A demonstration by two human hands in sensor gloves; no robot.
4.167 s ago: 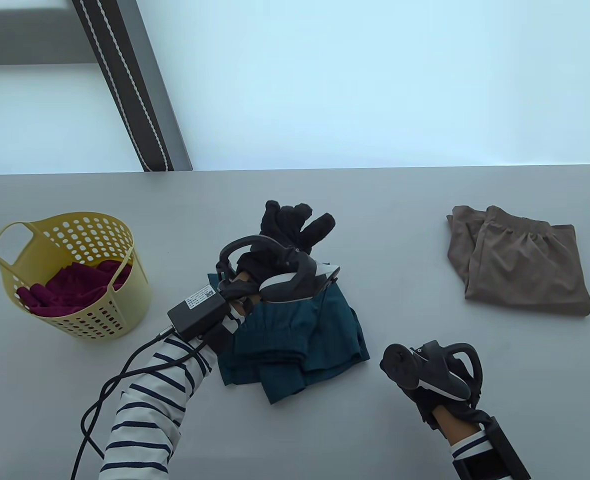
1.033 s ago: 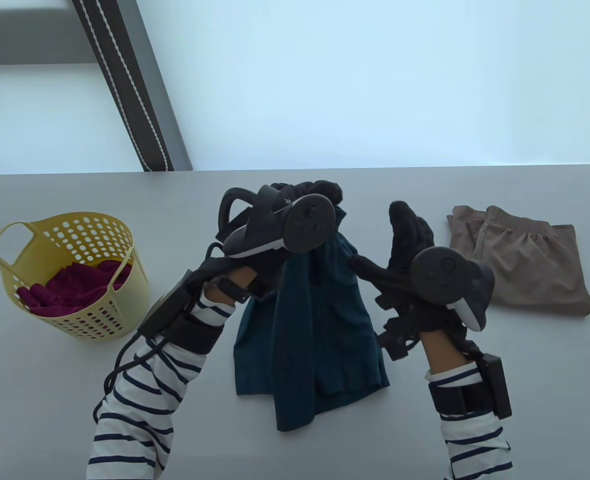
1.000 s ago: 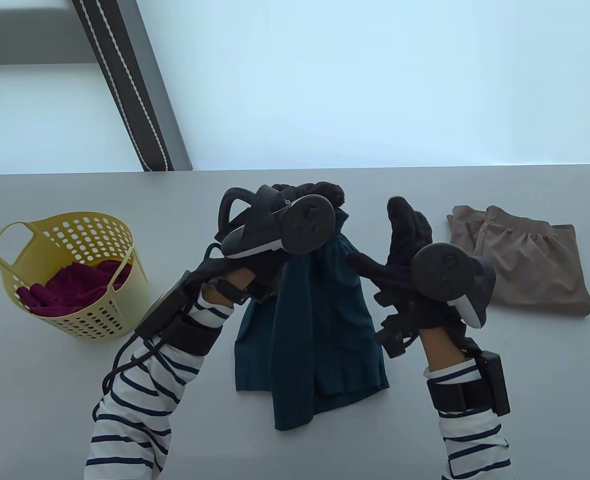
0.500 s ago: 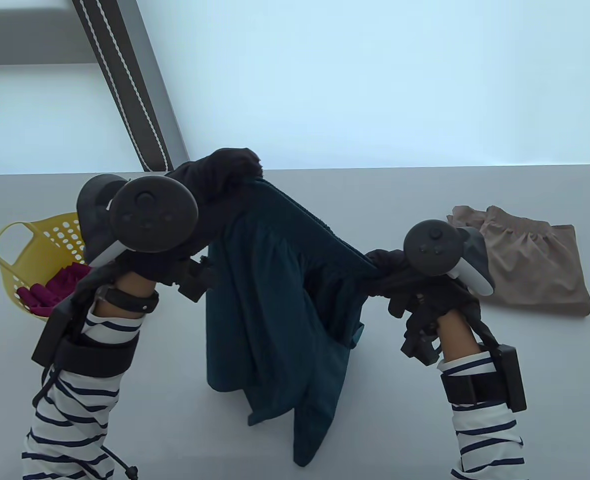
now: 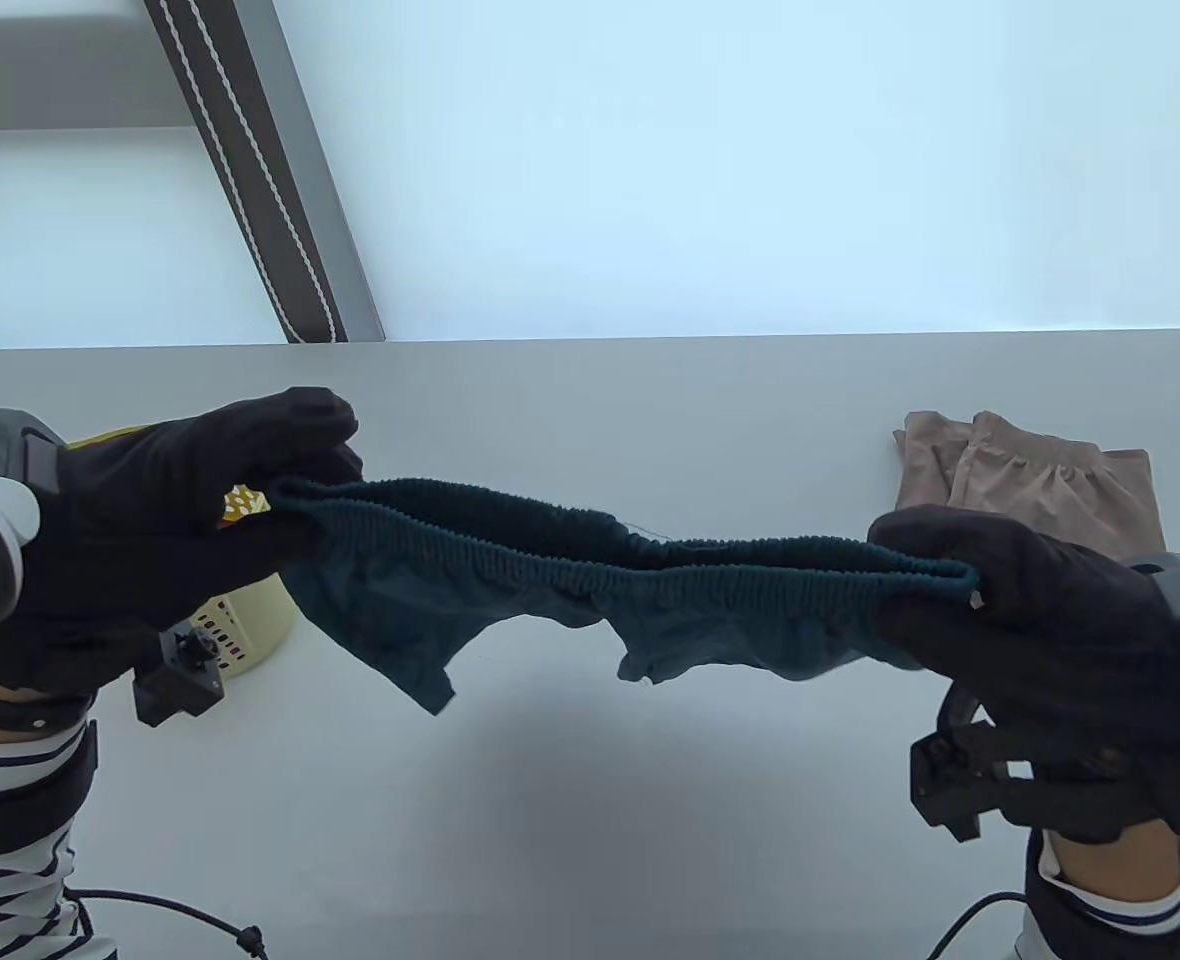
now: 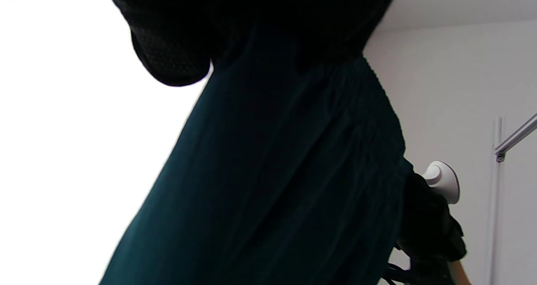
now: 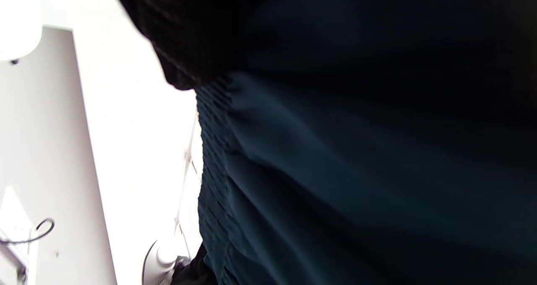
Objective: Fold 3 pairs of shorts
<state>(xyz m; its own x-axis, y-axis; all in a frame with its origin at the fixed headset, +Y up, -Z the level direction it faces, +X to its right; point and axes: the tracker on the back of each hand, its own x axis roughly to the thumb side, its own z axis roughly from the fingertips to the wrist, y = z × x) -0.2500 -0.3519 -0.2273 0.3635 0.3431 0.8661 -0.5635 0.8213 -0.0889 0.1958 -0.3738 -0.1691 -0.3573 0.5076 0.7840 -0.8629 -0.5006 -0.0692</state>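
Grey table (image 5: 590,800): teal shorts (image 5: 590,585) aloft, waistband axis L–R, probably level; left hand (image 5: 180,520), right hand (image 5: 1030,610) fingers pinch opposite ends.

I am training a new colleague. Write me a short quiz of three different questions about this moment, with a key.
1. True or false: the teal shorts lie flat on the table.
2. Which part of the shorts do the left hand and right hand grip? A. leg hems B. waistband ends C. crotch
3. Fill in: the folded shorts on the table behind the right hand are ____ in colour.

Key: 1. false, they are held up, stretched between both hands. 2. B. 3. brown.
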